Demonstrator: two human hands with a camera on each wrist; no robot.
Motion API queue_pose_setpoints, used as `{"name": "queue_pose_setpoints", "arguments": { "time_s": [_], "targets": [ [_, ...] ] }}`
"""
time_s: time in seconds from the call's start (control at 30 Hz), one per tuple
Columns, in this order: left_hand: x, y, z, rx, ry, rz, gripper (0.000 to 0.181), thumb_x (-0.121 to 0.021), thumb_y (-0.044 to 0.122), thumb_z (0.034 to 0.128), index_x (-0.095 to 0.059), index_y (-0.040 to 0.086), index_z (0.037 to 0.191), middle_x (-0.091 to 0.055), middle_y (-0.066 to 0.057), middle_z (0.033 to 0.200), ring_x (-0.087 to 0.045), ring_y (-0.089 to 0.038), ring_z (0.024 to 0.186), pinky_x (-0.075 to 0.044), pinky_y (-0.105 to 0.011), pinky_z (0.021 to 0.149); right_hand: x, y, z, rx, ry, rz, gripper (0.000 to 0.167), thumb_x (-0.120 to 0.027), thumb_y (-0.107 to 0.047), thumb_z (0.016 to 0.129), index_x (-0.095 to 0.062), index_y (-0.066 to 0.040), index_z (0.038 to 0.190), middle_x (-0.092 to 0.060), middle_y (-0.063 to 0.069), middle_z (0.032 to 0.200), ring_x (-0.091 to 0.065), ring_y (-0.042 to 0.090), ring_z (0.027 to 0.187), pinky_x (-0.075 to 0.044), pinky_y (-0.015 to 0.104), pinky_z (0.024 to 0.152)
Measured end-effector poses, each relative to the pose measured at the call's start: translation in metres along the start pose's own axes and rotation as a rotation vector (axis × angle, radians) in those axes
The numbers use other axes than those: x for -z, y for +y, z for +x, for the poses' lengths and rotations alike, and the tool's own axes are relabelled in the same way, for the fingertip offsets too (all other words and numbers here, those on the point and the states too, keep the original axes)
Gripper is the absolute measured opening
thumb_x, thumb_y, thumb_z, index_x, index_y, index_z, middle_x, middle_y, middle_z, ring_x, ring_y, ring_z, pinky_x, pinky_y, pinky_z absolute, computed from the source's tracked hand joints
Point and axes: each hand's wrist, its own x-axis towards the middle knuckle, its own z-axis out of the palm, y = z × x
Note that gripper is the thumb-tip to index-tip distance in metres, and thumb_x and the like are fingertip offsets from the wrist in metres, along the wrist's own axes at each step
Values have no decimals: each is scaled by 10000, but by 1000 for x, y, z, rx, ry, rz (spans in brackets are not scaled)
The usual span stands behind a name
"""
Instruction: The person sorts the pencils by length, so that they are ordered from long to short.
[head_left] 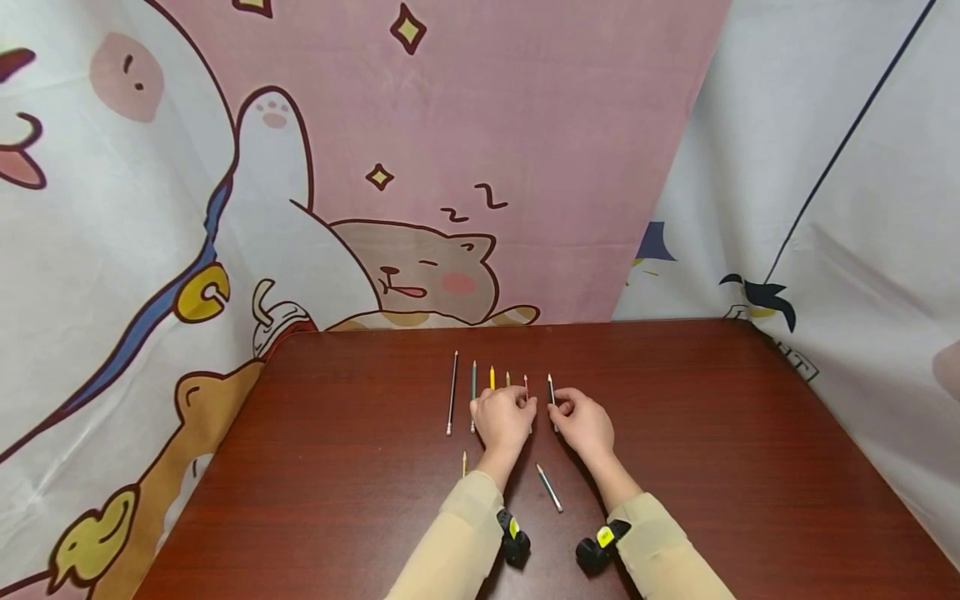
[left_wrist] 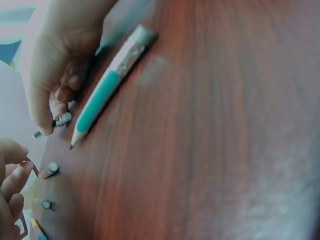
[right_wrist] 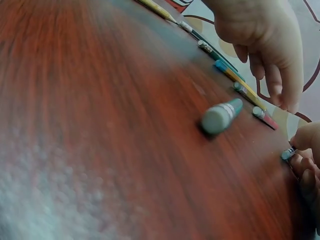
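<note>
Your right hand (head_left: 585, 423) has the dark pencil (head_left: 551, 388) in a narrow pinch, at the right-hand end of the row, sharpened tip away from you; whether it is off the table (head_left: 712, 433), you can't tell. And your left hand (head_left: 504, 417), fingers loosely bent, hovers over the row, nearest the pink pencil (right_wrist: 266, 119); contact there isn't clear.

Expect a light, stiff stick: smooth barrel, likely to roll or twist if you pinch near one end, with a point that could chip. Best hold, I'd say, is mid-barrel, thumb against fingertips.

Now the neighbours! Left of the pink one, a yellow pencil (head_left: 492, 377), a green pencil (head_left: 473, 387) and a black pencil (head_left: 452, 393) stand close enough to nudge. The short green pencil (head_left: 549, 488) lies slanted between your forearms, right where a dropping wrist might catch it. Another short yellow stub (head_left: 464, 463) peeks past your left sleeve (head_left: 465, 517).
</note>
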Motion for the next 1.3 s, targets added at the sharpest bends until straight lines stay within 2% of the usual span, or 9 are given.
{"name": "queue_pose_setpoints", "arguments": {
  "time_s": [0.23,0.47,0.7,0.83,0.93,1.17,1.3],
  "targets": [
    [12,3,-7,44,-33,-121,108,-813,227,762,-797,168,852,-640,106,642,-602,-190,756,-368,-417,756,1,-4,-1,11,-1,-23,285,-744,-209,843,-717,-63,1087,-646,-58,716,-598,143,638,-456,364,591],
    [25,0,-11,-3,-59,-236,145,-806,181,777,-798,130,912,-672,94,676,-599,-154,728,-403,-428,769,0,-6,-1,15,-11,-86,275,-747,-237,842,-724,-76,1063,-596,-61,682,-551,127,605,-435,358,566],
    [44,-11,-21,-25,-105,-221,178,-790,204,774,-788,115,928,-637,118,664,-600,-123,687,-409,-436,755,0,-7,-1,4,-23,-65,272,-743,-249,855,-728,-87,1072,-607,-76,678,-556,113,604,-431,347,560],
    [53,-17,-29,1,-147,-240,210,-785,191,779,-783,93,965,-655,98,694,-611,-166,738,-408,-446,767,-1,-7,-1,-9,-28,-65,271,-749,-272,857,-732,-106,1071,-610,-83,684,-556,105,607,-431,340,566],
    [58,-20,-34,15,-157,-272,204,-786,176,781,-781,84,963,-662,96,698,-615,-161,737,-416,-445,780,-2,-7,0,-17,-31,-68,274,-753,-292,856,-736,-129,1075,-622,-94,696,-561,91,613,-428,334,566],
    [70,-26,-41,17,-115,-369,190,-798,131,768,-778,71,947,-648,98,681,-585,-98,659,-452,-346,704,-3,-6,0,-21,-29,-57,276,-758,-303,853,-736,-142,1076,-631,-99,719,-571,92,627,-424,340,562],
    [79,-31,-42,48,-133,-424,195,-794,114,780,-772,47,962,-640,101,688,-576,-84,647,-460,-279,667,-3,-6,0,-24,-25,-53,280,-757,-317,852,-738,-146,1072,-630,-95,724,-575,98,635,-423,342,561]
  ]
}}
